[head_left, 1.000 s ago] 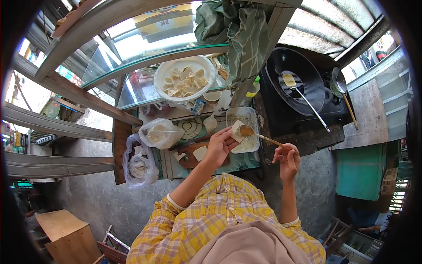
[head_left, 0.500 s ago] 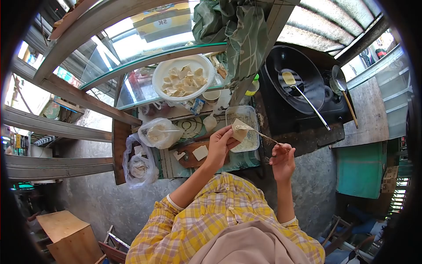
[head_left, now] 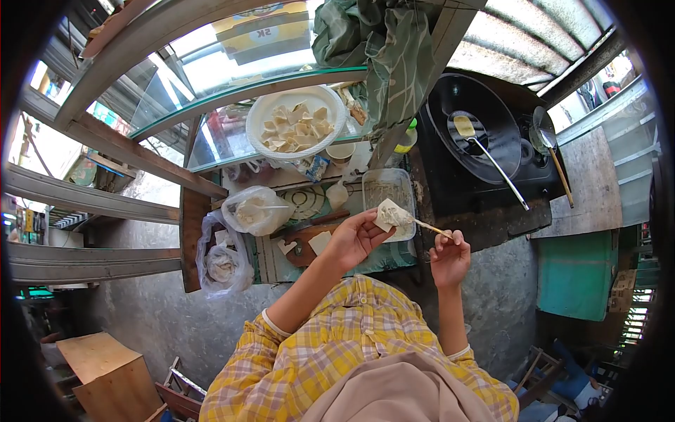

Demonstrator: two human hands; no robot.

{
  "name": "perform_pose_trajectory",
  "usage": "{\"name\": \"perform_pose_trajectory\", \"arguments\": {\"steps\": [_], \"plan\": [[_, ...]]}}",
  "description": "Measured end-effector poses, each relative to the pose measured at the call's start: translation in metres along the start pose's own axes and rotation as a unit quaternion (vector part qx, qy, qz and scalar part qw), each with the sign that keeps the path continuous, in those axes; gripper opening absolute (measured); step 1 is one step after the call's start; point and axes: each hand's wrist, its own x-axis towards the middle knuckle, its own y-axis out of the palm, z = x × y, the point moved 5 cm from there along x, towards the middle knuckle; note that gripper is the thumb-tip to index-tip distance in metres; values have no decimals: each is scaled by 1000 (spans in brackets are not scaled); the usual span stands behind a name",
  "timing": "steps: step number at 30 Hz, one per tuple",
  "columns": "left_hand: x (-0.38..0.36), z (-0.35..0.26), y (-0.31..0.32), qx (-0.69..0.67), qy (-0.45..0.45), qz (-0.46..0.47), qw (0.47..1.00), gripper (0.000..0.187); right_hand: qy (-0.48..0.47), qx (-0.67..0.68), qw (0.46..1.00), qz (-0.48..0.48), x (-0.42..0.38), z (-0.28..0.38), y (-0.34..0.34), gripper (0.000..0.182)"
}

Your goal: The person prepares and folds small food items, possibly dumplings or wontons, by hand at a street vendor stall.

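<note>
My left hand [head_left: 360, 240] pinches a pale square wrapper [head_left: 384, 209] by its lower left edge. A lump of whitish, flecked filling [head_left: 401, 215] lies on the wrapper. My right hand [head_left: 451, 259] grips a thin stick-like utensil [head_left: 430, 227] between thumb and fingers, and its far end touches the filling. Under the wrapper stands a clear plastic tub [head_left: 365, 188] with some speckled mixture inside, partly hidden by my left hand. Left of that hand, another pale square wrapper [head_left: 320, 242] lies on a brown wooden board [head_left: 304, 255].
A white round tray [head_left: 251, 126] of folded pale pieces stands behind. Plastic bags [head_left: 257, 211] sit at left. On the black stove at right is a wok [head_left: 492, 151] with a long-handled turner [head_left: 503, 176] in it. A green cloth [head_left: 397, 77] hangs above.
My left hand has turned the wrapper so its filling faces up more. The utensil's end has come onto the filling, and my right hand has shifted slightly.
</note>
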Motion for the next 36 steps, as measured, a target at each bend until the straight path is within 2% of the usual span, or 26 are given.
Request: {"name": "perform_pose_trajectory", "arguments": {"steps": [14, 20, 23, 26, 27, 29, 30, 32, 35, 36], "plan": [[-3, 2, -9, -14, -2, -13, 1000, 27, -10, -48, 999, -4, -6, 4, 1, 15], [3, 4, -16, 33, 41, -42, 998, 30, -15, -63, 997, -38, -5, 5, -8, 14], [2, -9, -24, 74, 101, -52, 991, 31, -30, -34, 996, -80, -6, 10, -23, 14], [3, -32, -54, 216, 245, -110, 939, 32, -52, -95, 988, -111, -9, 17, -39, 15], [1, -37, -58, 224, 242, -121, 936, 32, -49, -187, 976, -101, -9, 15, -44, 14], [-2, -42, -60, 210, 234, -112, 942, 30, -39, -364, 927, -77, -8, 5, -57, 17], [-3, -43, -59, 203, 230, -108, 946, 29, -36, -474, 879, -42, -6, -5, -59, 17], [-2, -38, -54, 170, 199, -78, 962, 29, -29, -670, 741, 30, -4, -32, -57, 21], [-4, -26, -39, 141, 154, -59, 976, 29, -39, -834, 524, 167, -5, -60, -43, 29], [-5, -23, -33, 136, 142, -56, 979, 29, -68, -851, 498, 154, -4, -61, -31, 31]]}}
